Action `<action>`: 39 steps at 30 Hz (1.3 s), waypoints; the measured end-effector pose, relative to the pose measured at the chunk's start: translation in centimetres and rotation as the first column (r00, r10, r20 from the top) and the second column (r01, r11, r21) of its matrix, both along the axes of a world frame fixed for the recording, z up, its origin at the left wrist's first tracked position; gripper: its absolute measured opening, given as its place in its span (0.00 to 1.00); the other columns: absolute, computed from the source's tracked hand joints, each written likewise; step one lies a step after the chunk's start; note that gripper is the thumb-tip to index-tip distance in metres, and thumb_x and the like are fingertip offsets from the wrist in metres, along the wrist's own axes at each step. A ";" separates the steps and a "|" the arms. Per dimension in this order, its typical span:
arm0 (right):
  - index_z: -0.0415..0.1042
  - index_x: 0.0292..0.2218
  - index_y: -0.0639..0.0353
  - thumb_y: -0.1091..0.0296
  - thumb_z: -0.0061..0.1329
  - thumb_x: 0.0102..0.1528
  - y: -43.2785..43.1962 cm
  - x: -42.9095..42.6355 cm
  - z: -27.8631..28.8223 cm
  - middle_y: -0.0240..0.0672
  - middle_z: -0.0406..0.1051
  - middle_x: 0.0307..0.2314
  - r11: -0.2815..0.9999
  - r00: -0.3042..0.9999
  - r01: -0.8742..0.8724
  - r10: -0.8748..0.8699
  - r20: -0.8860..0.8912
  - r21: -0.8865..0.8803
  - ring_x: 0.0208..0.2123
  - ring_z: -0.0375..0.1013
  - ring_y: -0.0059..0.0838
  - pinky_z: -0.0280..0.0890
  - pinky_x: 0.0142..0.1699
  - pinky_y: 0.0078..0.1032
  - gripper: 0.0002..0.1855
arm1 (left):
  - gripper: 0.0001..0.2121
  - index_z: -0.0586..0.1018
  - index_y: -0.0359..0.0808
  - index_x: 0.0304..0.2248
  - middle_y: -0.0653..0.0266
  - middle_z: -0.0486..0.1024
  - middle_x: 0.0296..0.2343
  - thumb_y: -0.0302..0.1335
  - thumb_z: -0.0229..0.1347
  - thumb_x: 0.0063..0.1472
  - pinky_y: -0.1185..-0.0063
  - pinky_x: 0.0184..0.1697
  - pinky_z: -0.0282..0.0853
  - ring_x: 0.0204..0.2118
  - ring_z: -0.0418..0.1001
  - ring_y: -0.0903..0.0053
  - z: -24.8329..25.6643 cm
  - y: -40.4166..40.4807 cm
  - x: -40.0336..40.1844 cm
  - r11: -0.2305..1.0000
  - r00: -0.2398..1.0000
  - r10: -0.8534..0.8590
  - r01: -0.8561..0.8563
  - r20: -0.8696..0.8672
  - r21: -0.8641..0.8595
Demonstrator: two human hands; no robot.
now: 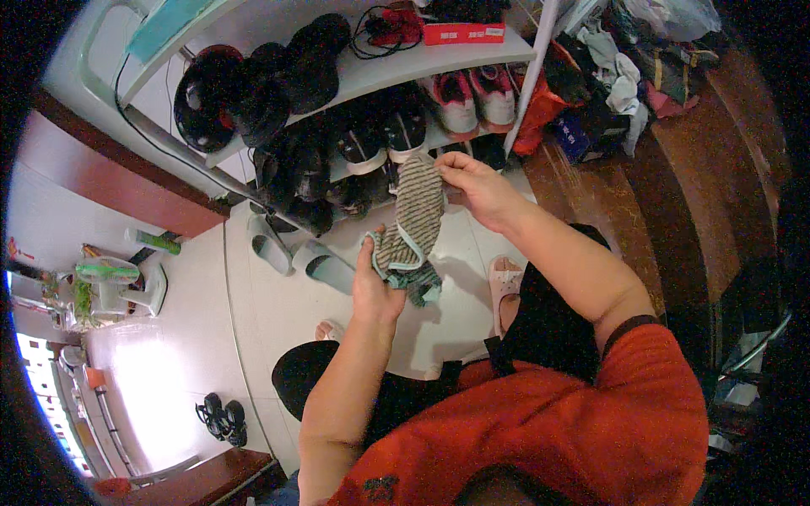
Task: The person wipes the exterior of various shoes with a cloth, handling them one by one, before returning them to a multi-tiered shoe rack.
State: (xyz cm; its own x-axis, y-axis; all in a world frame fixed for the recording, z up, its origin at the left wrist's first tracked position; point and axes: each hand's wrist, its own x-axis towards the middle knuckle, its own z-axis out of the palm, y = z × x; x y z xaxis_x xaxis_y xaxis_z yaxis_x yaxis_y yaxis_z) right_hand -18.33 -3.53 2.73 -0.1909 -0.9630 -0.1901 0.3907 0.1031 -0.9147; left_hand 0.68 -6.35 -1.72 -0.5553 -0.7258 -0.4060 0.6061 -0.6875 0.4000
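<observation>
My left hand (378, 288) grips the lower end of a striped cloth (419, 202) with pale blue edging, its thumb up along the side. A darker teal fold of fabric hangs beneath that end. At the cloth's upper right edge, the fingertips of my right hand (478, 190) pinch the fabric. The cloth is stretched lengthwise between both hands, in front of a shoe rack. Just behind its top are black shoes with white soles (364, 152) on the rack's middle shelf.
The white shoe rack (380, 76) holds black helmets (209, 95), a red box (464, 33) and pink-and-white sneakers (455, 104). Grey slippers (324, 265) lie on the tiles. Bags and clothes (617, 76) are heaped at right. Black sandals (221, 419) and a fan (126, 278) stand at left.
</observation>
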 end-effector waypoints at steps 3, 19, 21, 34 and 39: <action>0.61 0.39 0.58 0.62 0.44 0.48 0.5 2.1 -0.6 0.32 0.63 0.34 0.954 0.887 -0.297 0.256 -0.384 -0.049 0.36 0.62 0.26 0.58 0.41 0.24 0.17 | 0.16 0.64 0.34 0.41 0.59 0.66 0.36 0.36 0.38 0.58 0.72 0.44 0.58 0.40 0.64 0.68 0.3 0.4 0.2 0.999 0.999 -0.043 0.043 0.007 0.018; 0.60 0.41 0.62 0.73 0.40 0.46 -3.8 -10.6 6.2 0.46 0.59 0.41 0.702 -0.168 0.190 -0.666 -0.727 -0.686 0.44 0.57 0.45 0.52 0.49 0.28 0.18 | 0.13 0.63 0.33 0.39 0.58 0.67 0.30 0.30 0.43 0.55 0.73 0.35 0.66 0.32 0.67 0.70 1.9 1.5 0.2 0.980 0.979 -0.123 0.145 0.160 -0.139; 0.59 0.42 0.61 0.76 0.38 0.45 -5.4 -13.9 5.4 0.47 0.57 0.42 0.839 -0.215 0.295 -0.408 -0.887 -0.458 0.44 0.56 0.46 0.53 0.48 0.32 0.19 | 0.13 0.63 0.33 0.39 0.58 0.67 0.30 0.30 0.43 0.55 0.74 0.34 0.66 0.31 0.67 0.71 1.7 1.5 0.2 0.971 0.970 -0.161 0.189 0.180 -0.149; 0.59 0.41 0.66 0.72 0.43 0.41 -13.4 -2.1 4.9 0.47 0.61 0.38 0.983 -0.253 -0.052 -0.184 -0.950 -0.177 0.40 0.60 0.43 0.55 0.45 0.32 0.22 | 0.11 0.65 0.35 0.38 0.61 0.69 0.29 0.26 0.44 0.53 0.80 0.26 0.66 0.27 0.69 0.77 2.3 2.3 -0.4 0.977 0.970 -0.188 0.201 0.154 -0.077; 0.61 0.37 0.66 0.70 0.46 0.40 -15.9 2.6 5.4 0.44 0.63 0.34 0.987 -0.417 -0.040 -0.158 -0.895 -0.156 0.37 0.62 0.39 0.57 0.42 0.29 0.20 | 0.11 0.65 0.35 0.38 0.61 0.69 0.29 0.25 0.44 0.53 0.80 0.26 0.67 0.27 0.69 0.76 1.9 2.4 -0.7 0.973 0.967 -0.188 0.207 0.171 -0.101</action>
State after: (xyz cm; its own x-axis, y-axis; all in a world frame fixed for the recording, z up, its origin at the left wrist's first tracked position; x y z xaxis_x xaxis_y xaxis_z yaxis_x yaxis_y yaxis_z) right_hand -15.70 -19.42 8.10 -0.0548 -0.9148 0.4003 -0.9976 0.0670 0.0164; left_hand -0.07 -3.95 0.20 -0.6274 -0.6556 -0.4201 0.3845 -0.7300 0.5650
